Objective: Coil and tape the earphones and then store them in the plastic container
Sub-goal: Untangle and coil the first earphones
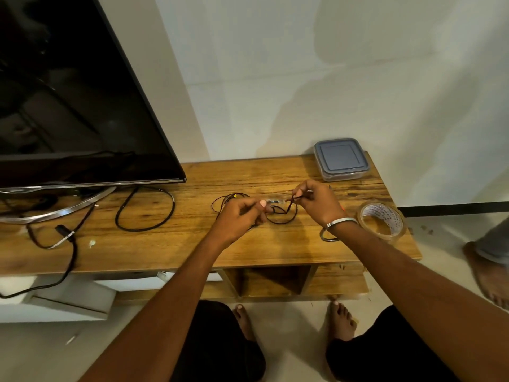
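Holding: both hands pinch the earphones
Left hand: grips cable
Right hand: pinches cable end
Plastic container: behind earphones, lid on
Tape roll: right of earphones

The thin black earphone cord partly vanishes behind the left hand; its earbuds are too small to tell. The large black flat screen runs off the left edge.

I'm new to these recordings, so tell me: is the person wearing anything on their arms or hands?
Both forearms are bare, with no sleeves or gloves. The right hand has a plain silver metal bangle round its wrist. The left hand and its wrist carry nothing.
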